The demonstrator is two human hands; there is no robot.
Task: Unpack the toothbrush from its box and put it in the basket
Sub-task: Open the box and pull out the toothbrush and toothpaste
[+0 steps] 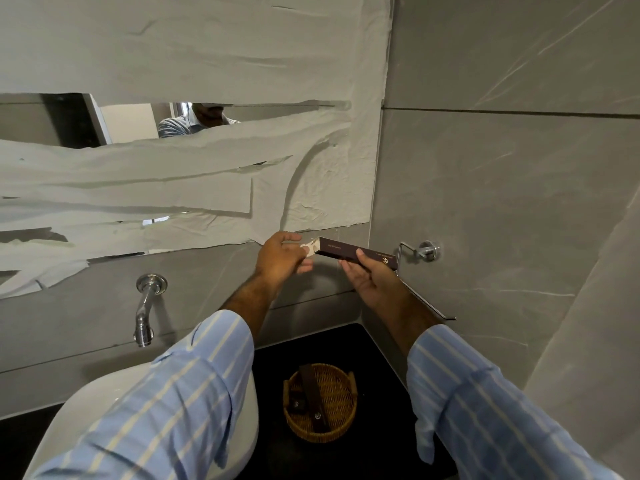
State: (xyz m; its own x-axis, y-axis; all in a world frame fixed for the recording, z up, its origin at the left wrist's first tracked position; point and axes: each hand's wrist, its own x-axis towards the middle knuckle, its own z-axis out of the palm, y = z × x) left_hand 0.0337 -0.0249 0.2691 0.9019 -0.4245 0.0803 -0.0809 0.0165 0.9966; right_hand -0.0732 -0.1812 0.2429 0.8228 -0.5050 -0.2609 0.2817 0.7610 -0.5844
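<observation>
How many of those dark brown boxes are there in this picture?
3. One long box is held in the right hand, its flap end at the left hand. A long box and a small box lie in the basket; more may hide underneath.

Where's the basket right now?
In the head view the wicker basket sits low and centre on the dark counter, right of the white basin, below both hands, with dark boxes inside.

Lighting is soft, even and moderately dim. The grey wall tiles (502, 188) show faint sheen. The black countertop (381, 427) renders dark. Wide-angle distortion bends lines near frame edges; focus is sharp.
</observation>
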